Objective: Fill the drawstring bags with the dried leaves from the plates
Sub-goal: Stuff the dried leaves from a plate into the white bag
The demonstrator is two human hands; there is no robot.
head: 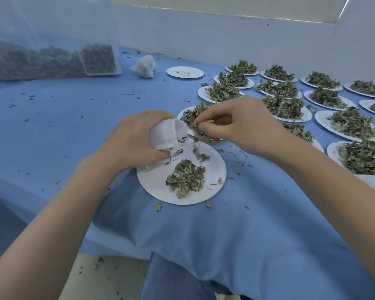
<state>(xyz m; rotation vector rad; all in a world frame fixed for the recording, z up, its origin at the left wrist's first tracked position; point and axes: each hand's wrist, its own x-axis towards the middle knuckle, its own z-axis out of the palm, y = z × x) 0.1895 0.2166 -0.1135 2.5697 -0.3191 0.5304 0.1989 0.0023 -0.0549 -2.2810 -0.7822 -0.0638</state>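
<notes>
Head view: clear bags of dried leaves (pixel 52 59) at table's (pixel 74 118) far left edge. Left hand (pixel 136 141) grips white drawstring bag (pixel 168 134), mouth open rightward, over near-edge plate (pixel 212 187) with small leaf pile (pixel 185 177). Right hand (pixel 238 124) pinches leaves (pixel 198 132) beside bag mouth. Filled plates (pixel 325 122) crowd right side.

The desk (pixel 63 109) wears a plain blue cloth, flecked with dark green crumbs. The near plate (pixel 158 185) is plain white, and its dried leaves (pixel 185 179) are mottled grey-green with paler, silvery undersides. The drawstring bag (pixel 167 135) is white and unpatterned, like the second bag (pixel 144 66) farther back. The far plates (pixel 325 121) are white under olive-green heaps. The wall (pixel 225 37) is pale bluish white.
</notes>
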